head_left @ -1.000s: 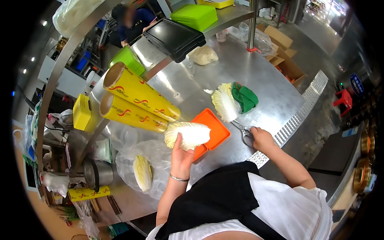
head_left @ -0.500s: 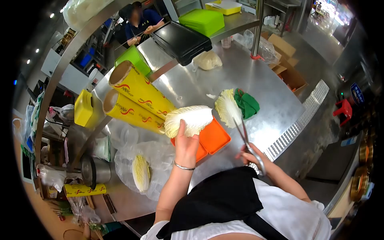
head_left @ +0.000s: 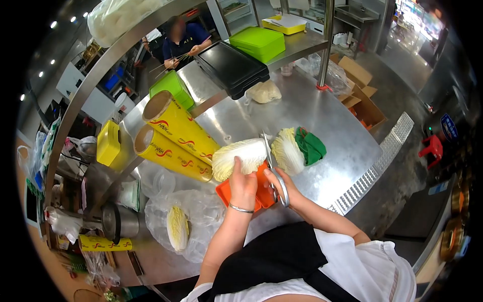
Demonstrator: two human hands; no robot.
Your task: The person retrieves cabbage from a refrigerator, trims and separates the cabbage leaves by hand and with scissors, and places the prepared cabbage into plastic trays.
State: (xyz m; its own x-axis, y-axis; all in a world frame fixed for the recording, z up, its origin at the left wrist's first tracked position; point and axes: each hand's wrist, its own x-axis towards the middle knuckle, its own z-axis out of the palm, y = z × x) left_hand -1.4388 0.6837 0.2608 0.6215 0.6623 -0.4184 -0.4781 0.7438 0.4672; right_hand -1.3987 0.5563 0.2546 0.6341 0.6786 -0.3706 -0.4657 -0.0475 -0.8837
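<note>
My left hand [head_left: 242, 187] is closed on a pale napa cabbage leaf [head_left: 236, 157], thumb on top, held above an orange tray [head_left: 225, 191]. Scissors [head_left: 272, 163] are in my right hand [head_left: 283, 185], fingers through the handles. Their blades are apart at the leaf's right end; whether they touch it I cannot tell. Just right of the blades, another cabbage leaf [head_left: 288, 153] lies on the steel table beside a bunched green cloth [head_left: 310, 146]. A small napa cabbage [head_left: 177, 228] rests on clear plastic [head_left: 201, 211] at the left.
Two yellow film rolls [head_left: 173, 148] lean just behind my left hand. A black lidded box [head_left: 232, 65] and green boxes [head_left: 257, 43] stand at the back. Behind the shelf a co-worker [head_left: 185, 43] holds thin sticks. A bagged pale lump [head_left: 264, 92] sits on the steel table [head_left: 329, 121].
My right hand has brought the scissors left and up, from beside the lying leaf to the right end of the held leaf. The left hand still grips its leaf, with little movement.
</note>
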